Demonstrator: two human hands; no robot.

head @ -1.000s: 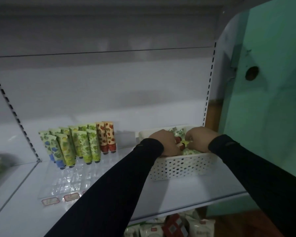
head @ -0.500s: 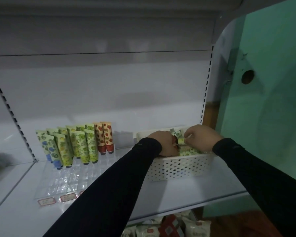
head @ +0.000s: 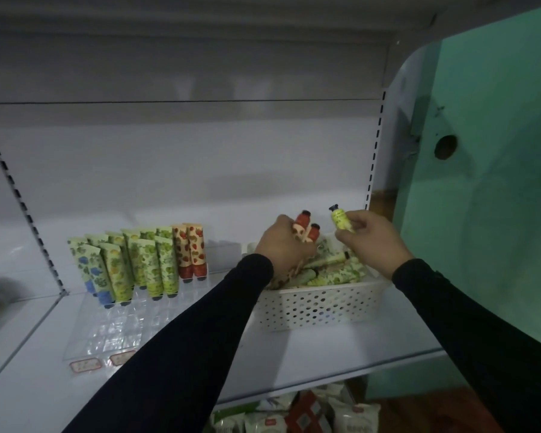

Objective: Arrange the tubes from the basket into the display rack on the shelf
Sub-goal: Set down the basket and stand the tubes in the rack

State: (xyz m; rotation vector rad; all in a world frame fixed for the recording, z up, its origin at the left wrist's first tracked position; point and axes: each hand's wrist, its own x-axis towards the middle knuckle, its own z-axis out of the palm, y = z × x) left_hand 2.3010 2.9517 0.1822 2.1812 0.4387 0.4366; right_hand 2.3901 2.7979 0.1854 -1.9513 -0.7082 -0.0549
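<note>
Tubes lifted clear of basket (head: 319,303) since 0.5 s ago: left hand (head: 283,248) grips two red tubes (head: 306,234), right hand (head: 375,242) pinches yellow-green tube (head: 341,218). Next: rack (head: 113,326), left of basket.

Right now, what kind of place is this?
Most likely a shop aisle being stocked. A white metal shelf with slotted uprights holds a clear display rack of printed tubes with price labels in front, and packaged goods sit on the level below.

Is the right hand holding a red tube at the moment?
No, the right hand pinches a yellow-green tube; the left hand grips the red tubes.
</note>
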